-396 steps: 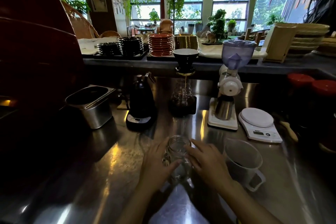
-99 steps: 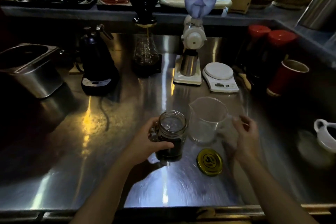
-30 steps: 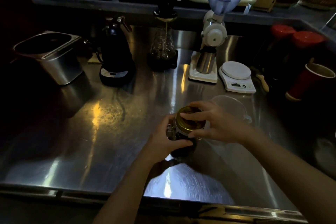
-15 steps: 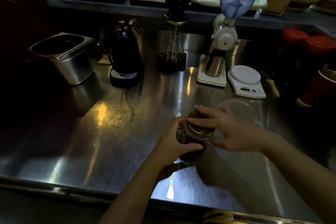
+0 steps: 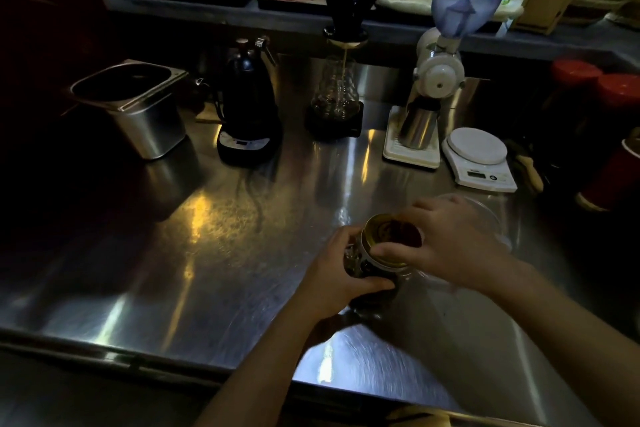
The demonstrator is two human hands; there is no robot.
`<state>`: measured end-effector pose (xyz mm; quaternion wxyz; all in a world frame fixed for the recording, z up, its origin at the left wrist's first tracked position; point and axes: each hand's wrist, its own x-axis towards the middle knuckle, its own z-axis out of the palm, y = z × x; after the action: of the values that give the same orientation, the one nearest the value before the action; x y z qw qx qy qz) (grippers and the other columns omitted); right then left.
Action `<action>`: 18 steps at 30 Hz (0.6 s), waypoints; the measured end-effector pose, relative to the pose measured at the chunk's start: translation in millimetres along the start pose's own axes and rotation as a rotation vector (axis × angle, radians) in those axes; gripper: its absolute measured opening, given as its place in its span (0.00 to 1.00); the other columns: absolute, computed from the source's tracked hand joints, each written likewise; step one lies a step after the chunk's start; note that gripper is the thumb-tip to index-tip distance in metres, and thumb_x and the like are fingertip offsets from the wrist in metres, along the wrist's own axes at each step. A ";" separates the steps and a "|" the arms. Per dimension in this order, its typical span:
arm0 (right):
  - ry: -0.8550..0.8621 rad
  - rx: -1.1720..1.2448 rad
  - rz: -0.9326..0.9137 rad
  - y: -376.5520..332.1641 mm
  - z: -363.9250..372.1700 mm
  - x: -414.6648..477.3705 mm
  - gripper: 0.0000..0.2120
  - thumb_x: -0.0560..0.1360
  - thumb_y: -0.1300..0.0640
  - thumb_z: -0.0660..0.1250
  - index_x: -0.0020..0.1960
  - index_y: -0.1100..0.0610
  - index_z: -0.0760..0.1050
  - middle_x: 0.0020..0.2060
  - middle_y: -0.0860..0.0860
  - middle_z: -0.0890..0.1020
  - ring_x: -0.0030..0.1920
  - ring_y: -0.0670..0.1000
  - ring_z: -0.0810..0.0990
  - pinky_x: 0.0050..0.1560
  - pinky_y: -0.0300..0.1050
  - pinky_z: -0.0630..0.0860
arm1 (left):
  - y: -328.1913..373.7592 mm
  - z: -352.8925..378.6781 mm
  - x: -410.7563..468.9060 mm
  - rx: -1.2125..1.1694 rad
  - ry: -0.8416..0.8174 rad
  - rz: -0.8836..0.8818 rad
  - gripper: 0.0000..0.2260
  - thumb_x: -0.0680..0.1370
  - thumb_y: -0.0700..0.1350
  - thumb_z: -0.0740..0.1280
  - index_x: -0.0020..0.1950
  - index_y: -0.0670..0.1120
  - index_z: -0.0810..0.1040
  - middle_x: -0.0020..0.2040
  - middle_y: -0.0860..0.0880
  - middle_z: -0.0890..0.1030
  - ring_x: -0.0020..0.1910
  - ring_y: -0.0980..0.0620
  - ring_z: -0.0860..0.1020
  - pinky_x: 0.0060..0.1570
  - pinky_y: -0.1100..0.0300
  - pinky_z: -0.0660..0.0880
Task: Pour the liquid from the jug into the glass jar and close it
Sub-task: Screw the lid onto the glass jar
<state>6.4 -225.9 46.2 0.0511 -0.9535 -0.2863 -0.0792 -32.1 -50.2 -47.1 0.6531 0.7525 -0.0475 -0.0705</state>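
The glass jar [image 5: 363, 267] stands on the steel counter [image 5: 242, 253], dark liquid inside it. My left hand [image 5: 332, 277] wraps around its body from the left. A gold lid [image 5: 388, 236] sits on the jar's mouth, and my right hand [image 5: 450, 243] grips its rim with thumb and fingers from the right. The clear plastic jug [image 5: 491, 218] stands just behind my right hand, mostly hidden by it.
Behind stand a black kettle [image 5: 247, 107], a pour-over dripper on a carafe [image 5: 339, 94], a white grinder [image 5: 436, 80], a white scale [image 5: 479, 158] and a steel bin [image 5: 138, 104]. Red cups [image 5: 616, 170] are at the right. The counter's front edge [image 5: 138, 360] runs below.
The jar was filled, the jug set down behind it, and the lid lifted from the counter onto the jar. Over the last second my right fingers have shifted around the lid.
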 end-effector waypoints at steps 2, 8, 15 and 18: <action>-0.087 0.109 -0.095 1.5 -0.9 -3.2 0.30 0.66 0.29 0.55 0.63 0.43 0.68 0.63 0.52 0.73 0.59 0.50 0.71 0.58 0.51 0.62 | 0.4 -0.1 0.0 0.016 0.004 0.013 0.29 0.60 0.57 0.78 0.56 0.69 0.69 0.56 0.62 0.77 0.54 0.65 0.76 0.44 0.70 0.75; -0.076 0.070 -0.127 4.6 -6.5 -1.7 0.30 0.68 0.31 0.57 0.63 0.47 0.69 0.51 0.51 0.79 0.45 0.49 0.76 0.38 0.37 0.68 | -1.6 1.2 1.8 -0.002 0.001 0.005 0.30 0.59 0.55 0.79 0.56 0.68 0.70 0.57 0.59 0.78 0.55 0.62 0.78 0.44 0.69 0.77; -0.247 0.246 -0.166 7.4 -2.6 -0.7 0.34 0.68 0.41 0.65 0.69 0.37 0.53 0.69 0.50 0.65 0.63 0.49 0.67 0.60 0.44 0.63 | -4.2 1.3 2.6 -0.019 0.002 0.000 0.31 0.59 0.55 0.79 0.57 0.68 0.70 0.58 0.58 0.78 0.55 0.63 0.77 0.45 0.70 0.76; -0.168 0.167 -0.123 5.7 -0.7 1.3 0.36 0.66 0.38 0.67 0.68 0.41 0.54 0.61 0.50 0.72 0.53 0.47 0.71 0.48 0.42 0.71 | -4.5 1.9 3.1 0.015 0.013 0.004 0.32 0.58 0.57 0.79 0.58 0.67 0.70 0.58 0.58 0.78 0.56 0.61 0.77 0.49 0.64 0.77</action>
<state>10.6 -230.0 46.8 0.1012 -0.9298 -0.3533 0.0224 -29.5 -51.9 -52.0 0.6479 0.7577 -0.0453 -0.0638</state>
